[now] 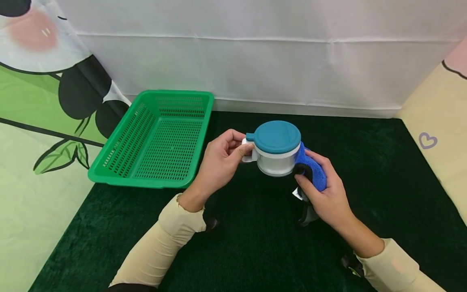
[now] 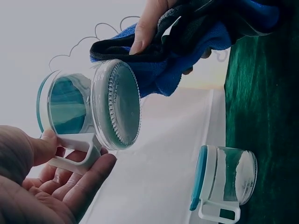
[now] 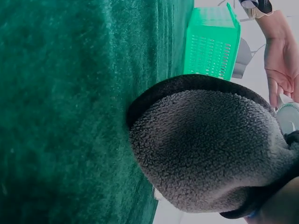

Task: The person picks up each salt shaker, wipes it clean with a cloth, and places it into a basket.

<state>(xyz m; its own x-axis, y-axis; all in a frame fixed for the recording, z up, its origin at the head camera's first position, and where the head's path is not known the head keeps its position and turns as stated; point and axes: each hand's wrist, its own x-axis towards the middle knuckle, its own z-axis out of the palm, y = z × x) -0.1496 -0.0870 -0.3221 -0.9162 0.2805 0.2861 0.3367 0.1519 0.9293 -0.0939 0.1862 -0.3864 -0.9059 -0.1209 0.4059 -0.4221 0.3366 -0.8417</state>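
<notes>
My left hand [image 1: 220,160] grips the white handle [image 2: 77,151] of a clear glass seasoning jar [image 1: 279,156], thumb on one side and fingers curled round the other. The jar has a teal lid [image 1: 278,137] and a white collar, and it is held above the table. In my right hand [image 1: 330,196] is a blue and grey cleaning cloth [image 1: 313,168] with black edging, pressed against the jar's right side. The cloth's grey side [image 3: 205,144] hangs down and fills much of the right wrist view. Ridges show on the jar's base in the left wrist view.
A green plastic basket [image 1: 195,162] with slotted walls stands on the left of the dark green table cover [image 1: 248,243]. Another jar [image 2: 224,177] with a teal lid stands on the table in the left wrist view. A white sheet [image 1: 255,69] hangs behind the table.
</notes>
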